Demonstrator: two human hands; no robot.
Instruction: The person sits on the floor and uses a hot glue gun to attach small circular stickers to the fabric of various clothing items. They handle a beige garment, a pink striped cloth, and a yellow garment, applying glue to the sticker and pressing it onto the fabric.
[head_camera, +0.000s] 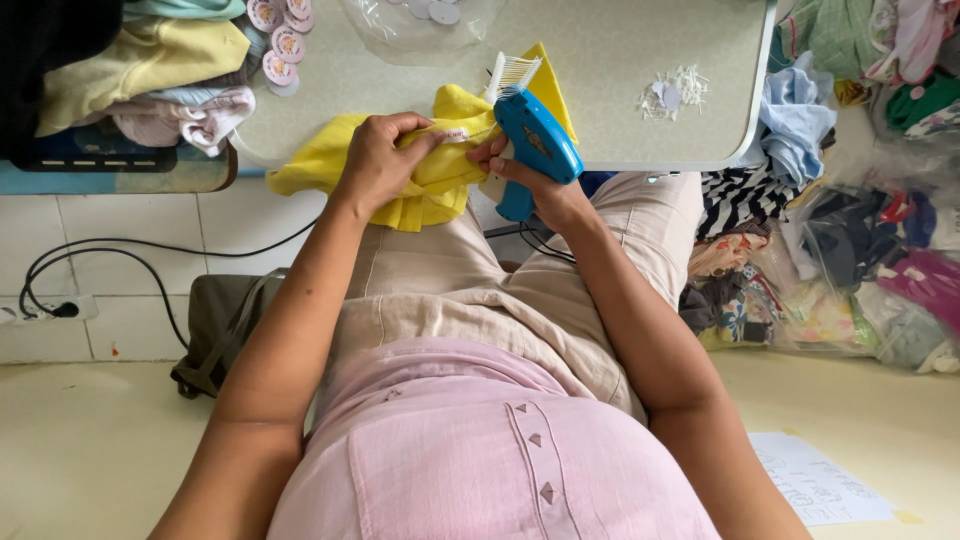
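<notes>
My left hand (385, 160) pinches a yellow garment (330, 155) that hangs over the front edge of a small table (600, 60), fingers closed near a little white label (456, 133) on the cloth. My right hand (535, 185) grips a blue tagging gun (538, 140), its nose pointed at the label. A strip of white plastic fasteners (512, 72) stands up from the top of the gun. Both hands meet at the table's edge, above my lap.
A pile of folded clothes (150, 70) and round paper tags (278, 40) lie at the left. Loose white fasteners (672, 92) sit on the table's right. Bagged clothes (860, 260) crowd the floor at right. A black cable (110, 255) and a grey bag (225, 320) lie left.
</notes>
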